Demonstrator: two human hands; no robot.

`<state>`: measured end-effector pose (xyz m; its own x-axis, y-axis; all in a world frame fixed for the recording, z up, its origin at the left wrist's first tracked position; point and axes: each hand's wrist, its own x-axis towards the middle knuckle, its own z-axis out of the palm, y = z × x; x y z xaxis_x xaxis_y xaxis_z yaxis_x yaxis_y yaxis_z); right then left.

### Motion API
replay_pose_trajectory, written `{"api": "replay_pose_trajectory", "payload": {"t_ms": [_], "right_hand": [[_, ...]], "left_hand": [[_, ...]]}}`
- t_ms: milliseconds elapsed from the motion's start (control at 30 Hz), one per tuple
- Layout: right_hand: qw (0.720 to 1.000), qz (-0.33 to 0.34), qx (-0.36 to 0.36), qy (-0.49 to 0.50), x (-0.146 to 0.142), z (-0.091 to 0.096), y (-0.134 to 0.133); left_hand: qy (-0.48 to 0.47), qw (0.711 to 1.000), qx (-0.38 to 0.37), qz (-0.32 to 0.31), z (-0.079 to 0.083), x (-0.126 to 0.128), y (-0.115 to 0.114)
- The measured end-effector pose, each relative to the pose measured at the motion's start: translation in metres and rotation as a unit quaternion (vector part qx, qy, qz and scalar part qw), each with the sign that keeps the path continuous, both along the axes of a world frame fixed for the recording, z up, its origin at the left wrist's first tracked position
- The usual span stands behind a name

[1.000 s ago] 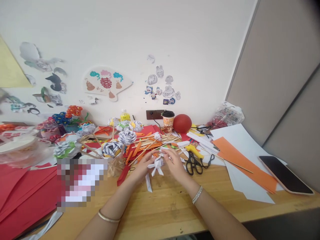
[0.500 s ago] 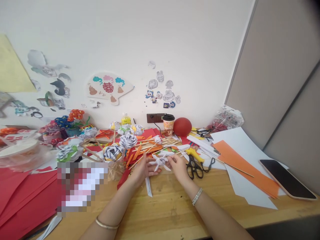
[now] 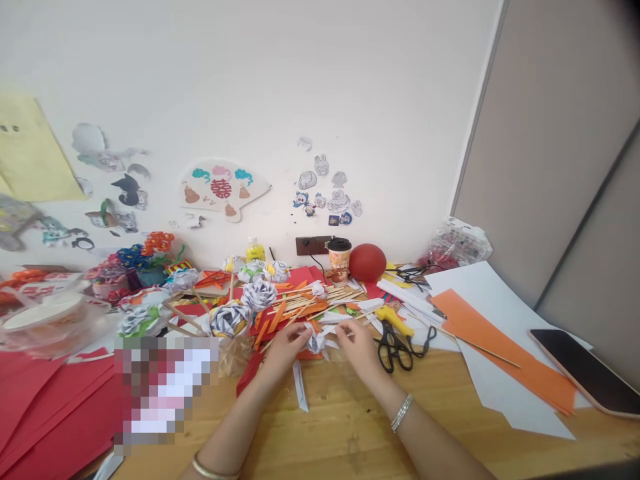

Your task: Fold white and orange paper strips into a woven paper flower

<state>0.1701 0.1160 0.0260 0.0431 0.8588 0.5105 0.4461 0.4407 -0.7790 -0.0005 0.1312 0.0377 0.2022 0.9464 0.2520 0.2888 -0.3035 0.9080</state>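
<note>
Creased, pointed white paper piece point(image 3: 315, 343) between both hands, left hand point(image 3: 285, 347) pinching its edge, right hand point(image 3: 357, 347) curled at its other side, grip unclear, smooth wood-grained tabletop point(image 3: 335, 427) below

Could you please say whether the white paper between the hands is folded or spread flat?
Folded: the white paper between the left hand and right hand shows shaded facets and jutting points.
</note>
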Motion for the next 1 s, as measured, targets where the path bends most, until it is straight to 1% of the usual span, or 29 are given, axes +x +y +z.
{"api": "replay_pose_trajectory", "payload": {"t_ms": [33,100,167,233,333,400,533,667,800,1000], "right_hand": [[1.0,-0.001,0.029,-0.008,0.001,0.002,-0.001],[0.995,0.027,0.079,-0.046,0.0,0.006,-0.004],[0.99,0.063,0.101,-0.08,-0.001,0.006,-0.006],[0.99,0.075,0.09,-0.077,-0.004,0.005,-0.006],[0.996,0.054,0.06,-0.039,-0.008,0.001,-0.007],[0.998,0.041,0.045,-0.017,-0.01,0.0,-0.008],[0.999,0.027,0.035,0.002,-0.012,0.0,-0.009],[0.998,0.047,0.041,-0.01,-0.01,0.002,-0.008],[0.996,0.085,0.033,-0.005,-0.006,0.004,-0.005],[0.992,0.121,-0.002,0.036,-0.004,0.003,-0.004]], "left_hand": [[0.019,1.0,0.019,-0.007,0.002,0.002,-0.002],[0.054,0.996,0.062,-0.026,0.007,0.005,-0.006],[0.068,0.993,0.09,-0.041,0.009,0.009,-0.01],[0.068,0.992,0.101,-0.026,0.009,0.011,-0.011],[0.052,0.993,0.105,0.03,0.003,0.012,-0.011],[0.049,0.99,0.122,0.056,0.0,0.013,-0.011],[0.075,0.979,0.177,0.066,-0.001,0.015,-0.013],[0.097,0.973,0.191,0.082,-0.002,0.015,-0.014],[0.1,0.975,0.186,0.069,-0.002,0.015,-0.014],[0.077,0.985,0.153,0.014,0.006,0.015,-0.017]]}}
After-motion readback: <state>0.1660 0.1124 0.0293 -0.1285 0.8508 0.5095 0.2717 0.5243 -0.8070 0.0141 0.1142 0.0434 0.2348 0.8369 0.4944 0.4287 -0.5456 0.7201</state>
